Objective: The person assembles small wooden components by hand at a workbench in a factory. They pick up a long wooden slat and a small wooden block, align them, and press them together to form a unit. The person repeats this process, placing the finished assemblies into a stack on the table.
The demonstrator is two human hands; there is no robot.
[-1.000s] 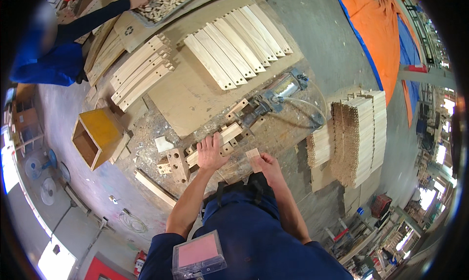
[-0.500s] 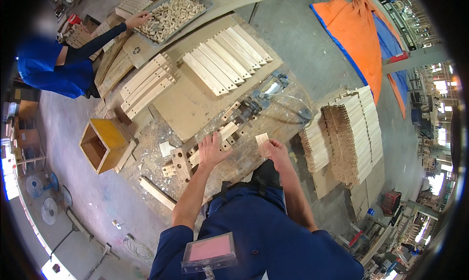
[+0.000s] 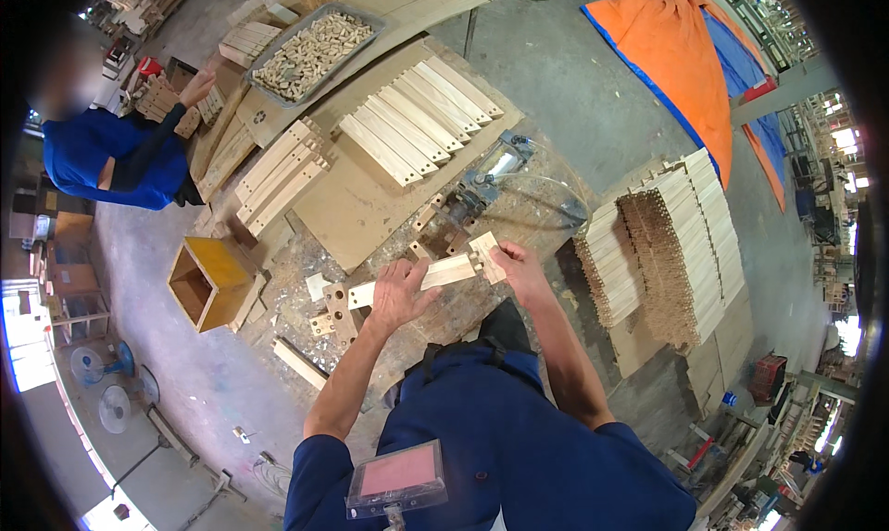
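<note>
A pale wooden slat (image 3: 449,270) with holes near its left end lies across the front of the workbench. My left hand (image 3: 398,295) is closed over its middle, fingers on top. A small flat wooden piece (image 3: 485,251) is pinched in my right hand (image 3: 522,274), standing at the slat's right end. The two pieces meet or nearly meet there; I cannot tell if they are joined. Just beyond is a clamping fixture (image 3: 463,202) with a metal cylinder (image 3: 506,163). A block with large holes (image 3: 343,314) sits beside the slat's left end.
Rows of slats (image 3: 421,119) and another stack (image 3: 282,177) lie on cardboard. A tray of dowels (image 3: 370,37) is at the back, a co-worker (image 3: 116,161) at far left. A yellow wooden box (image 3: 222,270) stands left; a tall slat pile (image 3: 671,253) rises right.
The slat has come out from the fixture toward me, under my left hand. My right hand has brought the small piece to its end. The co-worker's hand has left the dowel tray.
</note>
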